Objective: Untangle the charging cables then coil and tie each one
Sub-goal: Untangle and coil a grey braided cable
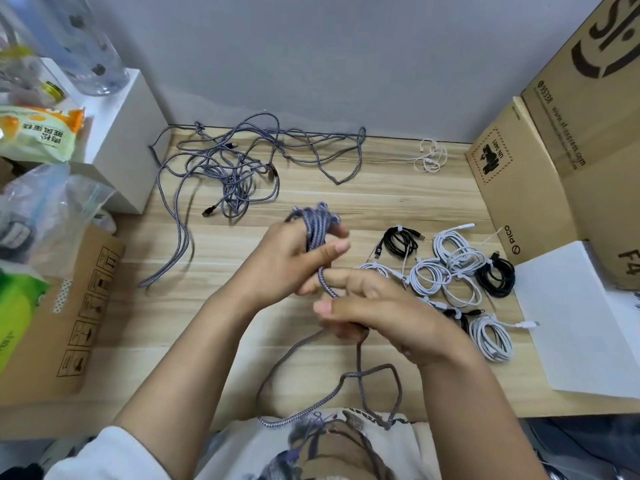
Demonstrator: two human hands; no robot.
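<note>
Nearest me, the slack tail [332,393] of the grey braided cable [313,233] loops off the table edge onto my lap; above it my right hand [374,313] pinches the running strand, feeding it; my left hand [294,258] grips the part-wound coil, thumb across the turns; to the right lie finished tied coils [460,268]; farthest, the remaining tangle [228,168] waits by the wall. Risk, as I judge it: the hanging tail may knot or snag, and a loosened thumb would spill the turns.
</note>
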